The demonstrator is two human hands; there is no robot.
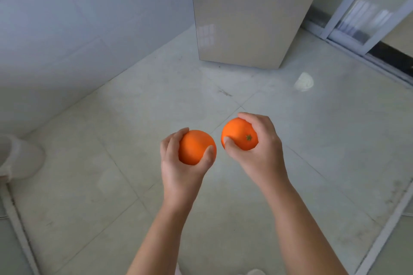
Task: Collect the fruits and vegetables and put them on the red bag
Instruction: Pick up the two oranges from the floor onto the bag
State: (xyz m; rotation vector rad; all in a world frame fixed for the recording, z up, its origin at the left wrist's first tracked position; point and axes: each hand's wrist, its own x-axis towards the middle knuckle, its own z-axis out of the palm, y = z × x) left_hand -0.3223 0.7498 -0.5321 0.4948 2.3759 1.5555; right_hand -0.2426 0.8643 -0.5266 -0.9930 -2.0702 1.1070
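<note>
Grips the left orange (196, 147) in the left hand (174, 169), fingers and thumb curled round it, at 1 o'clock from the palm. Grips the right orange (239, 134) in the right hand (263, 152), at 10 o'clock from the palm, stem end facing the camera. Holds both just apart above the tiled floor (134, 140).

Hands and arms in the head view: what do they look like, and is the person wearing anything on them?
The left hand and right hand are bare: no gloves, rings or watch show. The forearms are bare too, with no sleeve, band or marking in view down to the picture's lower edge.
</note>
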